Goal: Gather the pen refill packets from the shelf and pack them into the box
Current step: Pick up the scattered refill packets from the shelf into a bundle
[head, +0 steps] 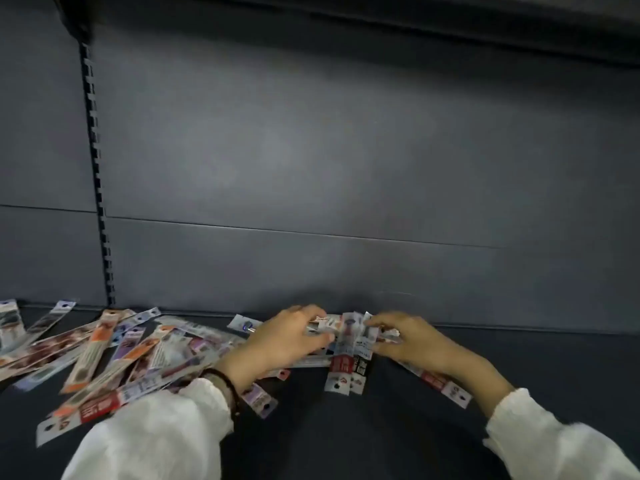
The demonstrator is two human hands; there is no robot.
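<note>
Several long, narrow pen refill packets lie on the dark shelf point(381, 427). A loose heap of packets point(104, 351) spreads across the left half. Between my hands sits a small bunch of packets point(349, 344), red, black and white, roughly side by side. My left hand point(277, 344) curls its fingers over the bunch's left side. My right hand point(412, 344) grips the bunch's right side, with one red packet point(436, 379) running out under the wrist. Both hands are blurred. No box is in view.
The grey back panel point(346, 168) of the shelving rises right behind my hands. A slotted upright point(100, 202) runs down at the left. An upper shelf edge point(415, 26) hangs overhead. White sleeves cover both forearms.
</note>
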